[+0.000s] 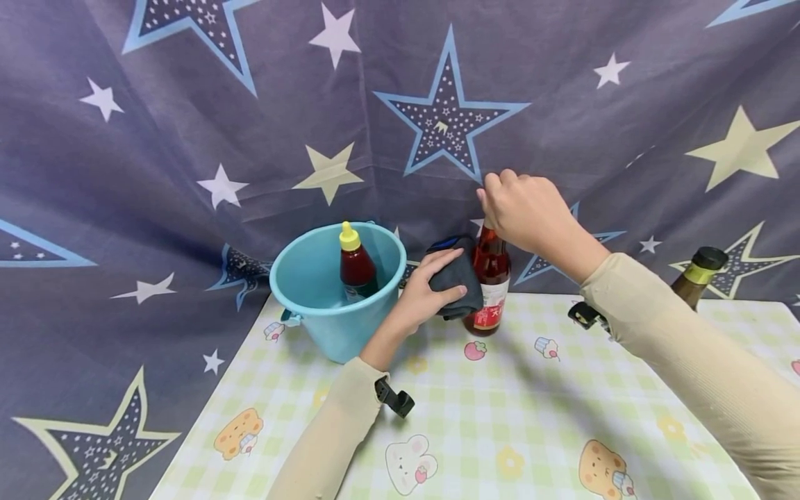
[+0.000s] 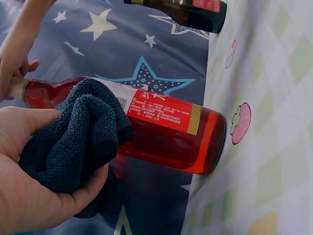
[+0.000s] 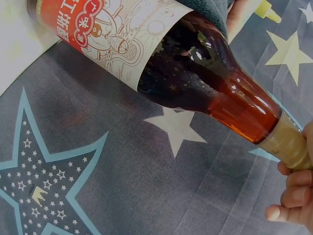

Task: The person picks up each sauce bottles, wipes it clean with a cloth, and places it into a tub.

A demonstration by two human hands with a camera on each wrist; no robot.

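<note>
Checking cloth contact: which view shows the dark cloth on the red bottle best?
Left wrist: the dark cloth, bunched in the left hand, presses the red bottle beside its label. Head shows it small; right wrist catches only a corner at the top edge.

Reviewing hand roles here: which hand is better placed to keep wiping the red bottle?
Left hand: it holds the dark cloth against the red bottle. The right hand only grips the bottle's top.
</note>
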